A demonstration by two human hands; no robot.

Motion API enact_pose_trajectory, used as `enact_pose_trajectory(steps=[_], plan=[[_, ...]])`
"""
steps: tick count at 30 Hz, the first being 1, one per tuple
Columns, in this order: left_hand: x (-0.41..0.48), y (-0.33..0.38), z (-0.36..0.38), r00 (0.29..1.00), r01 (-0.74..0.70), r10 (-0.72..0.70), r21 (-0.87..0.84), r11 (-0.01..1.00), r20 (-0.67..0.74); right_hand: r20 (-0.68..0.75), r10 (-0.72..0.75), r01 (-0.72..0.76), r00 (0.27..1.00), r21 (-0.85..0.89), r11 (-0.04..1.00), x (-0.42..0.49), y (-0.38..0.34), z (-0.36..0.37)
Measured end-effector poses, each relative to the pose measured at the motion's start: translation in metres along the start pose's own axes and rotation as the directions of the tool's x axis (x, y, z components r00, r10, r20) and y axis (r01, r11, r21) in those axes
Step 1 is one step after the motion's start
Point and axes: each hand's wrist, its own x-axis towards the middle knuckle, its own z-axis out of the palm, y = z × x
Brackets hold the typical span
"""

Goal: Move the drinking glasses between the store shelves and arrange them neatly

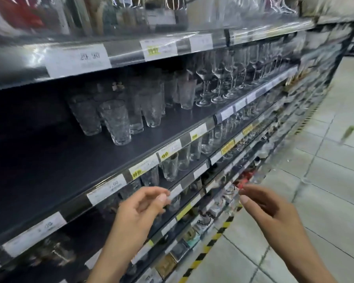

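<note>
Dark shelf (55,160): textured tumblers (116,121) grouped mid-shelf, stemmed wine glasses (219,78) further right.

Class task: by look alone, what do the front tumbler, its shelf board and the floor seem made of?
Front tumbler: clear glass, dimpled surface, see-through with highlights. Shelf board: dark, matte, probably painted metal. Floor: pale tiles, grout lines; likely ceramic.
</note>
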Motion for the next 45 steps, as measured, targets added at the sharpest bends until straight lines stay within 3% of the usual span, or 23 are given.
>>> enact_pose_trajectory(steps=[7,15,21,26,33,41,45], plan=[[0.052,0.015,0.033,0.969,0.029,-0.031,-0.010,1.000,-0.244,0.183,-0.052,0.050,0.982,0.011,0.999,0.097,-0.005,-0.017],[0.113,0.024,0.017,0.899,0.045,-0.035,0.012,0.999,-0.437,0.330,-0.198,0.186,0.923,0.068,0.980,0.192,-0.032,0.040],[0.172,0.017,-0.006,0.762,0.161,-0.100,0.038,0.986,-0.640,0.399,-0.248,0.233,0.883,0.086,0.969,0.261,-0.058,0.116],[0.214,0.010,-0.021,0.725,0.113,-0.112,-0.042,0.993,-0.679,0.472,-0.238,0.242,0.849,0.052,0.969,0.311,-0.073,0.168],[0.247,-0.006,-0.040,0.688,0.107,-0.079,-0.007,0.994,-0.722,0.591,-0.191,0.227,0.784,0.014,0.974,0.338,-0.065,0.220],[0.253,-0.014,-0.047,0.704,0.111,-0.024,0.076,0.991,-0.710,0.581,-0.207,0.244,0.787,0.014,0.970,0.349,-0.071,0.225],[0.246,-0.012,-0.041,0.665,0.144,-0.052,0.059,0.988,-0.745,0.644,-0.209,0.266,0.736,0.008,0.964,0.353,-0.071,0.213]])
